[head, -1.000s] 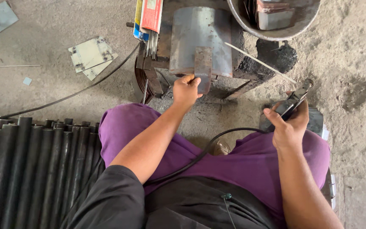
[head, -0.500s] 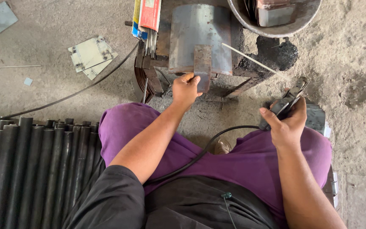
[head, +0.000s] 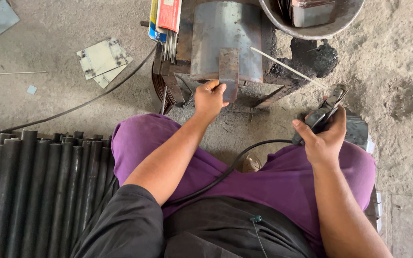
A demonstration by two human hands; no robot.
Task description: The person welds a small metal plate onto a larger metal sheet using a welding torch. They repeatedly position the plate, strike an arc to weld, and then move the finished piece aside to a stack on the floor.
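My left hand [head: 210, 99] grips the lower end of a small rusty metal plate [head: 229, 69], holding it upright against a curved grey steel sheet [head: 226, 33] on a metal stand. My right hand [head: 322, 137] is closed around a black welding electrode holder [head: 322, 112], which clamps a long thin welding rod [head: 285, 69]. The rod slants up and left, its tip near the right edge of the curved sheet. A black cable [head: 235, 165] runs from the holder across my purple-trousered lap.
A packet of welding rods [head: 165, 21] leans at the stand's left. A round metal pan [head: 311, 19] sits top right. Several black pipes [head: 29, 191] lie at lower left. Flat metal offcuts [head: 102, 59] and another cable [head: 72, 110] rest on the concrete floor.
My right hand with the electrode holder has drifted slightly left and down. My left hand keeps its hold on the small plate.
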